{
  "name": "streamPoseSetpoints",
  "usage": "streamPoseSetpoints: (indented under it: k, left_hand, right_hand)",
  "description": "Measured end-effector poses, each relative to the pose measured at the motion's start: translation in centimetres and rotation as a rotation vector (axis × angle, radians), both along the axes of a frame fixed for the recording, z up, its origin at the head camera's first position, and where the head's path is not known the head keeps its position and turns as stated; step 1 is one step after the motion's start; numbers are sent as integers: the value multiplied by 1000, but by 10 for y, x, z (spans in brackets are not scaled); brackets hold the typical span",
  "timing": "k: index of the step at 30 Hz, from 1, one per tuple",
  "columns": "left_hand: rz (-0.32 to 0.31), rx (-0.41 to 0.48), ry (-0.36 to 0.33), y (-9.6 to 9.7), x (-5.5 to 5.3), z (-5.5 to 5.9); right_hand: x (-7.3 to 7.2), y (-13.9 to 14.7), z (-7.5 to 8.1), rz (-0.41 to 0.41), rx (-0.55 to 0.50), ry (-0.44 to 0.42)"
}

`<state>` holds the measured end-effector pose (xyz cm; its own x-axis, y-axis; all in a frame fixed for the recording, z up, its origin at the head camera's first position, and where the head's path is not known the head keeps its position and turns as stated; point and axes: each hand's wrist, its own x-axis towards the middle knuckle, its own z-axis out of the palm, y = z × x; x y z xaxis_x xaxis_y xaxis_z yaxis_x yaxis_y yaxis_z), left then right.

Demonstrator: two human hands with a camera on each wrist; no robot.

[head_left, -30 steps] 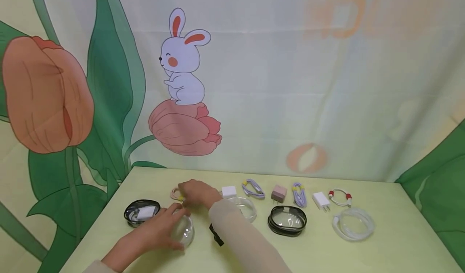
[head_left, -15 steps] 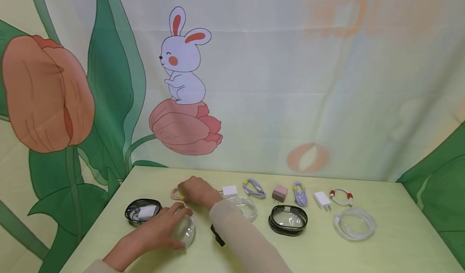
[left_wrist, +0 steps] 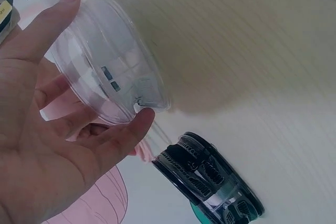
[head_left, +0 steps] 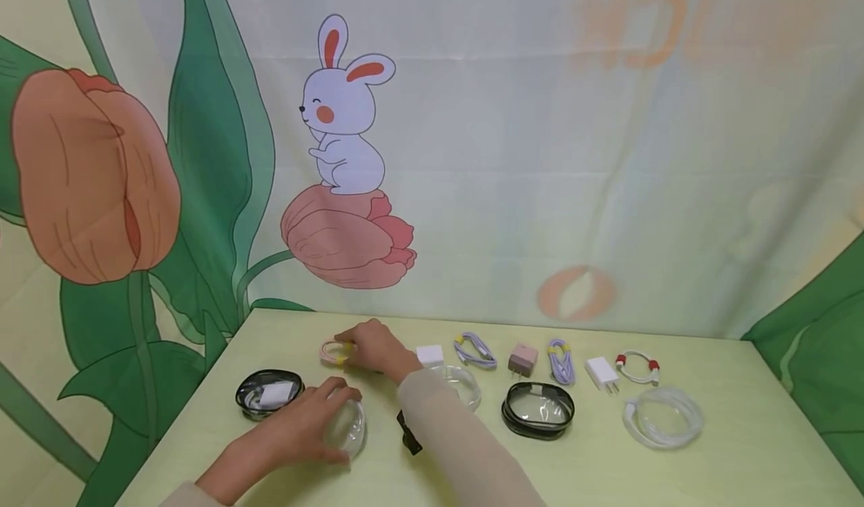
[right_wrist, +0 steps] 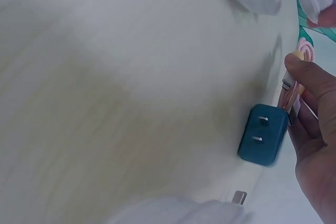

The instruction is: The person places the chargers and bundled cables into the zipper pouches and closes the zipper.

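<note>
My left hand (head_left: 300,426) holds a clear round case (left_wrist: 123,61) near the table's front left, its thumb on one side and fingers on the other. Farther back, my right hand (head_left: 378,349) pinches a coiled pink cable (head_left: 331,352) with yellow ties between thumb and fingers. In the right wrist view, a teal two-prong charger plug (right_wrist: 263,135) sits just beside that hand; in the head view the hand hides it. Left of my left hand lies a black-rimmed clear case (head_left: 270,394) with a white item and cable inside.
Rightward stand a white charger (head_left: 430,355), a clear case (head_left: 469,387), lilac cables (head_left: 561,362), a pink charger (head_left: 523,358), a black-rimmed case (head_left: 538,411), another white charger (head_left: 601,373), a white cable (head_left: 637,367) with red ties, and a clear ring-shaped case (head_left: 664,417).
My right hand has moved slightly up and back in the head view, and the pink cable in it has shifted with it. The left hand stays at the clear case.
</note>
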<state>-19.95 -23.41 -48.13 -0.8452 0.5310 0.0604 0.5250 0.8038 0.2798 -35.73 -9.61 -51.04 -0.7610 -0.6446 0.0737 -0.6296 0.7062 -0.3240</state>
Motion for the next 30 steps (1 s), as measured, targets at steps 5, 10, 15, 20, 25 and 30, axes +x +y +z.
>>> streamPoseSetpoints:
  k: [5, 10, 15, 20, 25, 30]
  left_hand:
    - [37, 23, -2, 1, 0, -2]
    - [138, 49, 4, 8, -3, -5]
    - [195, 87, 73, 11, -5, -9]
    - [213, 113, 123, 13, -6, -12]
    - [211, 123, 131, 14, -7, -14]
    - [188, 128, 156, 18, -8, -13]
  right_hand:
    - [2, 6, 9, -10, -39, -5]
    - [0, 10, 16, -28, -99, -44]
    - [0, 16, 21, -33, -123, -81]
    - [3, 24, 26, -22, -119, -99]
    - [6, 30, 32, -3, -125, -113]
    - [12, 38, 39, 2, -148, -123]
